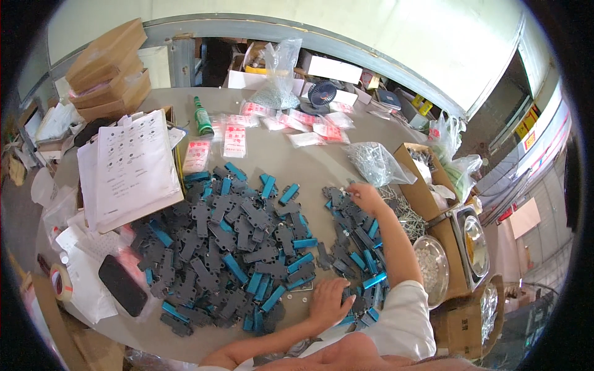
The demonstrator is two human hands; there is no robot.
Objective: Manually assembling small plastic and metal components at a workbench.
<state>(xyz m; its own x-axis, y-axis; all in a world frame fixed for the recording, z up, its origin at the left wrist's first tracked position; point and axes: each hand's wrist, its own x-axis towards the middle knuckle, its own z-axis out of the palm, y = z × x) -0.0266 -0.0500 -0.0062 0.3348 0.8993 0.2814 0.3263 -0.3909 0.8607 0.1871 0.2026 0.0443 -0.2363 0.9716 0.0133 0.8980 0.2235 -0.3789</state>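
My left hand [328,303] lies low on the table, fingers stretched out, beside the near edge of the right-hand heap. My right hand [366,198] reaches to the far end of that heap; its fingers are pinched together, and whatever is between them is too small to make out. The smaller heap [354,232] holds black plastic parts with blue bars. To its left spreads a much larger heap of the same black and blue parts [232,247]. Several small pale washers [289,297] lie next to my left hand.
Loose screws [405,213], a bowl of small white pieces [431,263] and cardboard boxes [427,176] line the right side. Clipboard papers [133,167], a black phone [122,285] and tape [60,282] sit left. A green bottle [202,117] and small fan [322,96] stand farther back.
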